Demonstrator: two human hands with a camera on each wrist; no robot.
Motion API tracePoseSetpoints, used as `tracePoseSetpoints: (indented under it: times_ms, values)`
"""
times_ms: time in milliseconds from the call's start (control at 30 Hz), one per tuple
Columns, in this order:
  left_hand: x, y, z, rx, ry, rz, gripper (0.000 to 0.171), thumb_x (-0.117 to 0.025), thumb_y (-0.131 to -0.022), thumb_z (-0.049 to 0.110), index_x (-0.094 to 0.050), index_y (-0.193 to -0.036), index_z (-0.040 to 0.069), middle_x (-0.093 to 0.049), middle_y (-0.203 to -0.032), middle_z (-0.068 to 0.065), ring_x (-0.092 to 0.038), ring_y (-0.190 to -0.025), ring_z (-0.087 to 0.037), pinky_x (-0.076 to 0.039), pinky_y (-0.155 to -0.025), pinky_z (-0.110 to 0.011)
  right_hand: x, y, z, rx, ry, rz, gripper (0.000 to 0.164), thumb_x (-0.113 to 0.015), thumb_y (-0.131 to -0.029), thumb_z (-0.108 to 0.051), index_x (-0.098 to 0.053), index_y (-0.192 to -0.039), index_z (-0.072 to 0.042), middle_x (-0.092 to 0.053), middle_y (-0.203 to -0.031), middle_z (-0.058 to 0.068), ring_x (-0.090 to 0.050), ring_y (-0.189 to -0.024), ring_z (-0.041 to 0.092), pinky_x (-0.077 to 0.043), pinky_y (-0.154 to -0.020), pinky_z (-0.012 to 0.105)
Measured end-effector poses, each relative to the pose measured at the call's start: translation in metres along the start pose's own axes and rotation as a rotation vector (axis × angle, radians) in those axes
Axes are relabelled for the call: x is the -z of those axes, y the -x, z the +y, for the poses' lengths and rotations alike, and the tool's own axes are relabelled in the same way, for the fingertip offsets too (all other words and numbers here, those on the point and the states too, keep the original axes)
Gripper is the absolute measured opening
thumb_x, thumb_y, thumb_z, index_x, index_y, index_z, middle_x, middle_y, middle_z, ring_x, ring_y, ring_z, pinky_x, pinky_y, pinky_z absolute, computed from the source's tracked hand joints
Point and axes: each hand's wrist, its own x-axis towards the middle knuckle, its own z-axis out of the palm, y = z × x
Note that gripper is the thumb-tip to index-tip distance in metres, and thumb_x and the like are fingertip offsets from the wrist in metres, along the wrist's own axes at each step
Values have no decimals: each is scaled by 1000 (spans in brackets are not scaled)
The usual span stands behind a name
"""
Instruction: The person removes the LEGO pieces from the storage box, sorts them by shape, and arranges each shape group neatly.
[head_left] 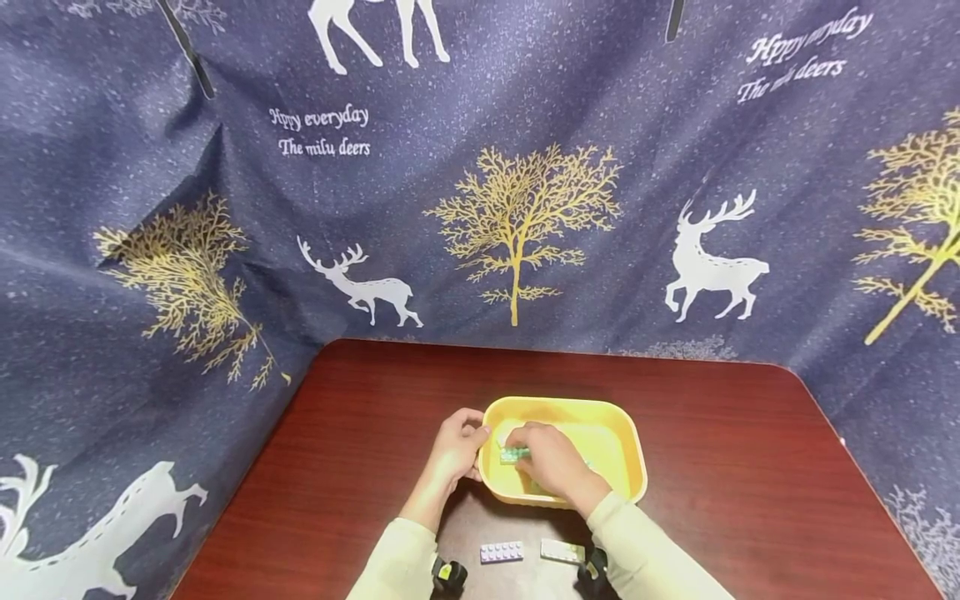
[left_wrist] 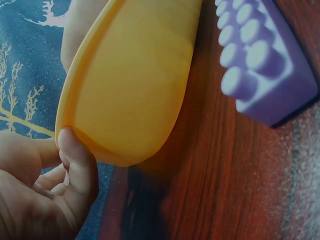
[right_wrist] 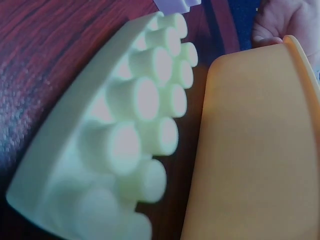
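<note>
One left hand [head_left: 456, 446] gripped the left end of a yellow, rounded-rectangular plastic tub [head_left: 611, 450]. Purple, studded oblong plastic brick [head_left: 501, 552] lay in front, on the reddish-brown wood-grain desk [head_left: 375, 400]. Green studded plastic brick [head_left: 511, 456] was within the tub's left part, pinched by the right hand [head_left: 553, 458]. Pale-green studded oblong plastic brick [head_left: 561, 551] lay right of the purple one.
</note>
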Motion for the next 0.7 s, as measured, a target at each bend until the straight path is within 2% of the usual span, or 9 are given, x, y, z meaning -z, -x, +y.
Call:
tracePoseSetpoints:
  times_ms: [333, 700]
  values:
    - [1, -3, -3, 1, -3, -13, 34, -60, -102, 10, -54, -132, -4, -66, -97, -28, -60, -50, -19, -53, -37, -26, 6, 4, 5, -47, -43, -9, 24, -86, -78, -7, -77, -97, -19, -72, -94, -5, -68, -91, 16, -60, -86, 37]
    - [2, -4, -4, 0, 0, -5, 32, -60, -101, 8, -56, -130, -4, -65, -91, -27, -57, -47, -18, -52, -36, -26, 21, 10, 8, -93, -75, 50, 26, -83, -80, -3, -76, -101, -17, -72, -99, -4, -70, -94, 17, -61, -86, 38]
